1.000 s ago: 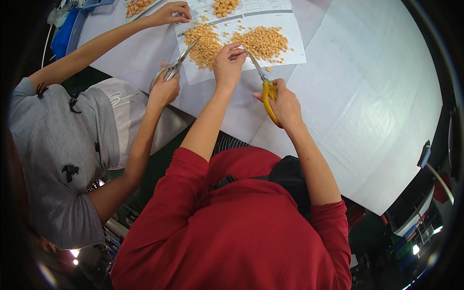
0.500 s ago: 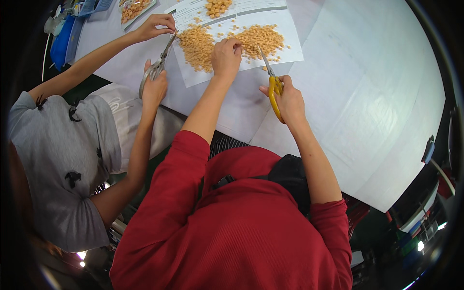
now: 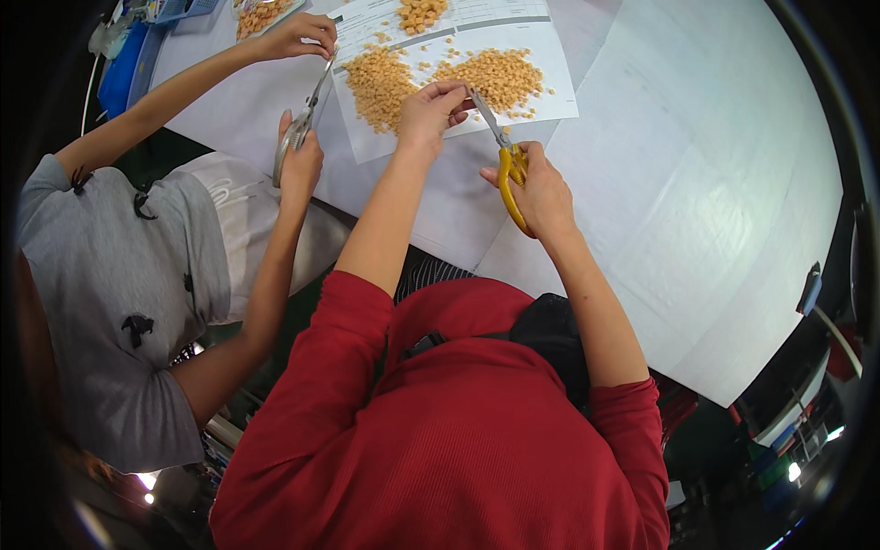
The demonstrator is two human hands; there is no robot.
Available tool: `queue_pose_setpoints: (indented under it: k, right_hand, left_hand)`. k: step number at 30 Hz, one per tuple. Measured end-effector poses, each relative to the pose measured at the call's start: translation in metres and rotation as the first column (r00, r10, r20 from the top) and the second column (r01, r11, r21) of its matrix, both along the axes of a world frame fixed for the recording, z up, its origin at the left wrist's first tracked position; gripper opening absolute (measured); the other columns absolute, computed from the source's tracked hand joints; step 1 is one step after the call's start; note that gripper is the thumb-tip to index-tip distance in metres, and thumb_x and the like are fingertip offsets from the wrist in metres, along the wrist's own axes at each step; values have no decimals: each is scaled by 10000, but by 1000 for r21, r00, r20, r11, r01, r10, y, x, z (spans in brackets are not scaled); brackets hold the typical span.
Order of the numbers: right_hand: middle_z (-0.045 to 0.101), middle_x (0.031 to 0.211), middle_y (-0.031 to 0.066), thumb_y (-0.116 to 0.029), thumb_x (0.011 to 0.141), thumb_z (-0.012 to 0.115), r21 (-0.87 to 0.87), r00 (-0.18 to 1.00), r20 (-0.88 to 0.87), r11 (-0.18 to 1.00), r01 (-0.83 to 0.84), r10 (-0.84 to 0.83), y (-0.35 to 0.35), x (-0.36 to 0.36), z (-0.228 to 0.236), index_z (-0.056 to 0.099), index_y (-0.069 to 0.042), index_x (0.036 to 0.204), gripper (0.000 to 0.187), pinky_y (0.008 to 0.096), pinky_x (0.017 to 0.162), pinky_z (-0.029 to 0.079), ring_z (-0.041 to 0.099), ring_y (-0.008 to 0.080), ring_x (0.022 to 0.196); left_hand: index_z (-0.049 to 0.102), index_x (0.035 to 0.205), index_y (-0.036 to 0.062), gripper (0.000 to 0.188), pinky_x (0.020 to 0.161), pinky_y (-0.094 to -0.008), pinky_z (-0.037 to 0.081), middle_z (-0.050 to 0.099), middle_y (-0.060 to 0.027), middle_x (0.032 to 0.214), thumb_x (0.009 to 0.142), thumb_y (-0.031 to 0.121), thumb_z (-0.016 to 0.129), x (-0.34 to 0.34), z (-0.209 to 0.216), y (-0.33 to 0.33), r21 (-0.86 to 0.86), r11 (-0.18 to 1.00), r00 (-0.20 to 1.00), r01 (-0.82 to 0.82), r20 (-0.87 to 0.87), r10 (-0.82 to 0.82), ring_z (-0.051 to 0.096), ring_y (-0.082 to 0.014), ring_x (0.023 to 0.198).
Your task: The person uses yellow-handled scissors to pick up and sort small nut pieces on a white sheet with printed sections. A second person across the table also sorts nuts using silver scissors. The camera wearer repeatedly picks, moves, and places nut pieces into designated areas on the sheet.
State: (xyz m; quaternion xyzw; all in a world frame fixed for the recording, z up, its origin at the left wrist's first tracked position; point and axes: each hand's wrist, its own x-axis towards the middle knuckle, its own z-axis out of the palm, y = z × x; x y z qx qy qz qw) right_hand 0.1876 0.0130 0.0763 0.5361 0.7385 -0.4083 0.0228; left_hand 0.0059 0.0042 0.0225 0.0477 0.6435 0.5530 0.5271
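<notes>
My right hand (image 3: 543, 191) grips a pair of yellow-handled scissors (image 3: 514, 188), its blades pointing up and to the left. At the blade tips, the fingers of my left hand (image 3: 434, 115) are pinched together; whatever they hold is too small to make out. Just beyond my hands, small orange-tan pieces lie in a left pile (image 3: 378, 84) and a right pile (image 3: 495, 75) on a printed white paper sheet (image 3: 500, 35). Farther back on that sheet sits a smaller pile of larger orange pieces (image 3: 422, 14).
At my left a co-worker in a grey shirt (image 3: 119, 275) holds silver scissors (image 3: 307, 126) close to the left pile. A clear bag of orange pieces (image 3: 261, 16) and a blue basket (image 3: 183, 9) stand at the back left. The white table (image 3: 697, 183) stretches right.
My left hand has moved right and up from between the piles, its fingertips now meeting the scissor tips. The scissors have tilted left. The co-worker's hands have shifted slightly.
</notes>
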Motion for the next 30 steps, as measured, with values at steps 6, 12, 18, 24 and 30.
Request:
queue_pose_setpoints:
  k: [6,12,18,24,30]
  right_hand:
    - [660,912,178,-540,760,687,-12,1000,28,1000,-5,5,1,0,1,513,-27,1093,635,433,683,509,652,346,831]
    - [672,854,176,-521,765,692,11,998,69,1000,16,-17,8,5,-14,518,-29,1096,618,431,659,514,661,350,782]
    - [666,853,198,-564,742,699,-11,989,60,990,140,-139,17,9,-12,515,-23,1122,686,408,692,502,656,354,792]
    - [663,872,207,-553,748,702,-11,984,38,984,177,-177,16,15,-15,505,-8,1139,699,393,703,500,655,346,805]
    - [661,855,204,-541,758,699,-7,988,9,988,157,-157,11,12,-9,502,-4,1138,686,389,699,499,655,334,793]
  left_hand:
    - [636,1019,49,166,705,-240,492,680,-56,939,865,111,641,4,3,-3,-12,1000,999,24,-23,-24,665,-164,857]
    - [685,950,33,141,650,-255,506,694,-59,893,854,132,652,10,-13,-3,-118,979,837,164,-509,-202,664,-133,807]
    - [699,902,44,124,641,-302,509,681,-105,853,803,109,660,42,-28,-11,-133,899,433,417,-840,-325,640,-193,679]
    - [663,866,64,97,692,-383,495,634,-97,797,779,82,622,57,-37,-14,-232,823,119,519,-933,-338,603,-278,803]
    - [640,851,58,91,699,-391,493,631,-91,805,762,73,629,47,-32,-18,-207,842,150,499,-936,-319,598,-299,796]
